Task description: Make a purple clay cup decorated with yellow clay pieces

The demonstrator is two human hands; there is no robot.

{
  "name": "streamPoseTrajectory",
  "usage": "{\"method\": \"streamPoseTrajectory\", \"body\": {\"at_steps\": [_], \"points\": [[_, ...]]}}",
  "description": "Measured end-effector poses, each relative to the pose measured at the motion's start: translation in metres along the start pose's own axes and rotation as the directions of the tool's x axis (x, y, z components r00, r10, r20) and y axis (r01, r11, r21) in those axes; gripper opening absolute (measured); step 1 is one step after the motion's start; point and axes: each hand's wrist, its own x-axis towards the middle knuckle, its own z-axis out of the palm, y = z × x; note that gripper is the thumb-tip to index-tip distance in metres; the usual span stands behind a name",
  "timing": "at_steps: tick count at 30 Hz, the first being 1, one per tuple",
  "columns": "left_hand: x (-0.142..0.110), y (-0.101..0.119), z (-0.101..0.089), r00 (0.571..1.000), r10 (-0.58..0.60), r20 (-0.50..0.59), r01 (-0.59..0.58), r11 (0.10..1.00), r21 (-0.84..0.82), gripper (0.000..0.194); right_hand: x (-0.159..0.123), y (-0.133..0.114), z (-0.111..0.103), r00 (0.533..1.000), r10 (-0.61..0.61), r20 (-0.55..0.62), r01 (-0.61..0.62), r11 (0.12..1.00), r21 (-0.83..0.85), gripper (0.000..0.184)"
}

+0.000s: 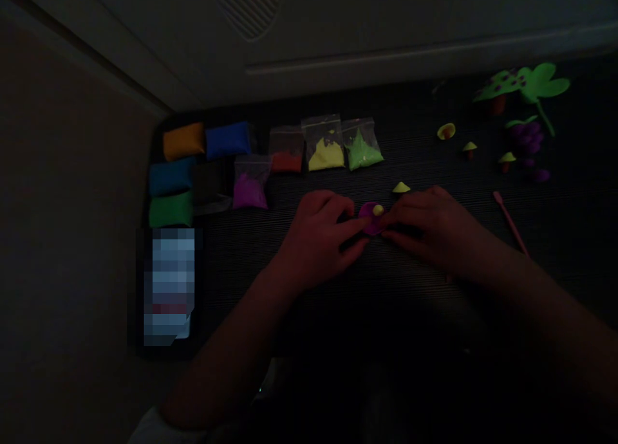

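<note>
A flat purple clay disc [371, 230] with a small yellow clay ball [378, 210] on it lies between my hands. My left hand [324, 238] has its index finger and thumb at the disc's left side, closed on its edge. From the right, the pinched fingers of my right hand [425, 224] hold the disc's other edge and partly cover it. A yellow clay cone [401, 188] sits just beyond the right fingers. The room is dark, so the exact fingertip contact is hard to see.
Small clay mushrooms [470, 149], a purple grape bunch [526, 137] and a green clay leaf piece [543, 83] stand at right. A pink modelling tool [510, 223] lies nearer. Several clay bags, including a yellow one [326, 153], and a lit, blurred-out screen [168, 283] are on the left.
</note>
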Motion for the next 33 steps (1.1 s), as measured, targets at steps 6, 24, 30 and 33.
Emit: {"method": "streamPoseTrajectory", "body": {"at_steps": [6,24,30,33], "points": [[0.0,0.004,0.002,1.0,-0.003,0.027,0.002,0.998,0.055,0.026,0.001,-0.002,0.0,1.0,0.006,0.005,-0.006,1.0,-0.01,0.02],[0.001,0.003,0.003,0.996,0.027,-0.087,-0.03,0.999,-0.037,0.018,-0.001,0.0,-0.002,1.0,-0.005,-0.007,0.005,0.999,-0.034,0.023],[0.0,-0.002,0.006,0.993,0.025,-0.112,-0.02,0.999,0.046,0.018,-0.004,-0.007,-0.004,1.0,0.014,0.0,-0.014,0.988,-0.151,0.027],[0.0,-0.003,0.008,0.993,0.034,-0.112,-0.028,0.998,0.055,0.014,-0.004,-0.014,-0.004,0.999,0.007,0.042,0.002,0.979,-0.202,0.032]]}}
